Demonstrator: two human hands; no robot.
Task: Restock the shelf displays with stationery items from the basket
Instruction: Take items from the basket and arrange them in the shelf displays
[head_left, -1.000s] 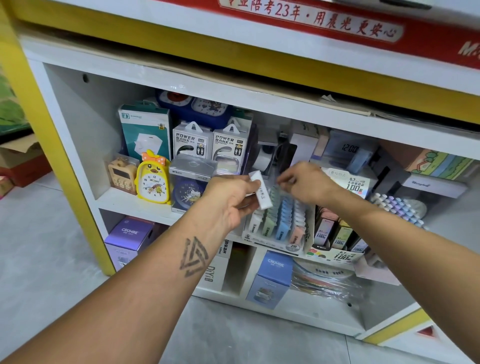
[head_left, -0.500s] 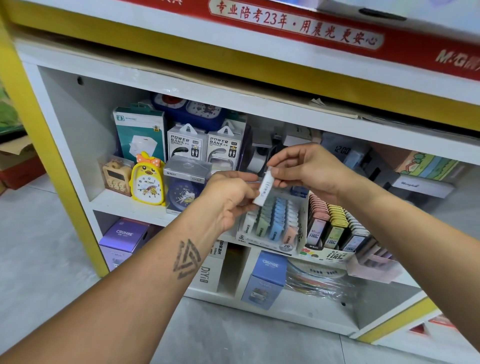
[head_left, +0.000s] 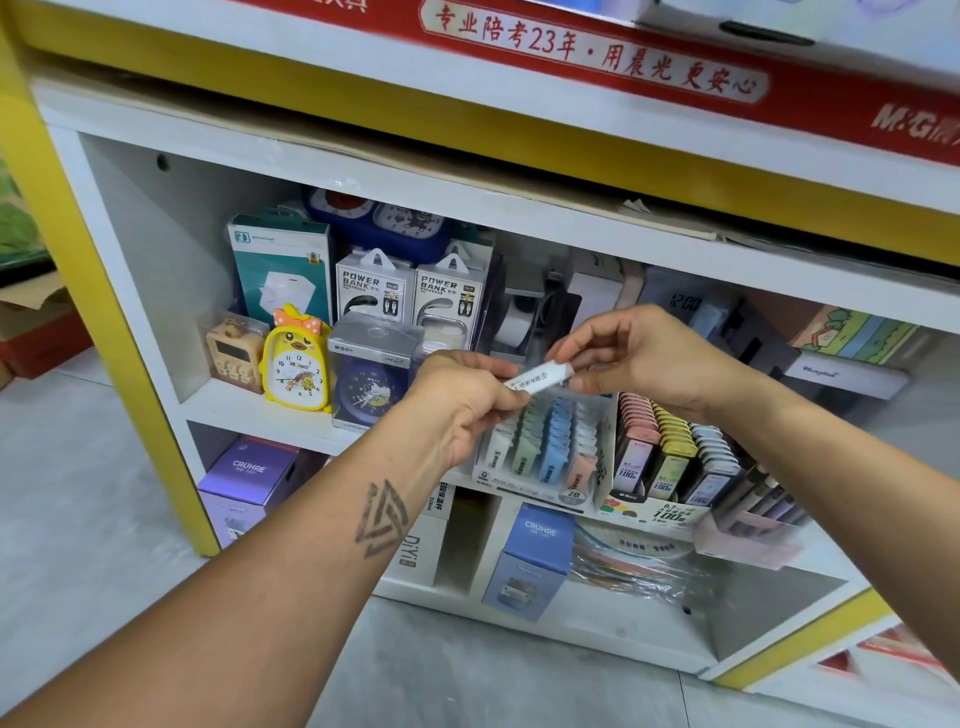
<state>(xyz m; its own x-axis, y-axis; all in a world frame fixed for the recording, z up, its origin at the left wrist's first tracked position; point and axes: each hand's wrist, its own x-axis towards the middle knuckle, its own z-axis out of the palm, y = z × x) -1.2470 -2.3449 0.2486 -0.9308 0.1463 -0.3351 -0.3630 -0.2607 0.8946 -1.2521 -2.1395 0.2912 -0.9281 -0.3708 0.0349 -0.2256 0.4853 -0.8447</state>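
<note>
White lead case (head_left: 540, 375), slim, flat and printed, is pinched at its two ends by our left hand (head_left: 462, 400) and our right hand (head_left: 649, 358), just above the display box (head_left: 545, 452) of pastel cases. Beside this box to the right stand rows of pink, yellow and grey refill packs (head_left: 670, 452); to the left, a glossy yellow duck clock (head_left: 296, 358) and a clear plastic clock box (head_left: 371, 371). Half a second ago the case stood nearly upright; now it lies almost flat.

both hands — left hand (head_left: 457, 400), right hand (head_left: 649, 358) — pinching white box (head_left: 540, 375)
</note>
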